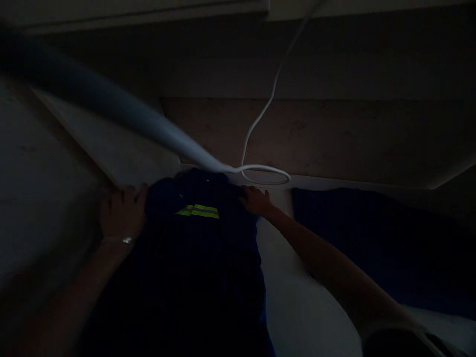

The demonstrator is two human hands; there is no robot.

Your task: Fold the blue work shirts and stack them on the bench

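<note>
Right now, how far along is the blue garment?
Done: the blue garment with a yellow reflective stripe lies spread on the white surface. In hand: left hand and right hand rest at its far end; grip unclear in the dark. Left: no fold visible yet; a second blue fabric lies untouched at right.

Nothing readable is showing in this dim picture: no text, label, brand or number. The dark blue garment [193, 258] is carrying only a plain yellow-and-grey reflective stripe [199, 211], and no lettering is showing on it.
</note>
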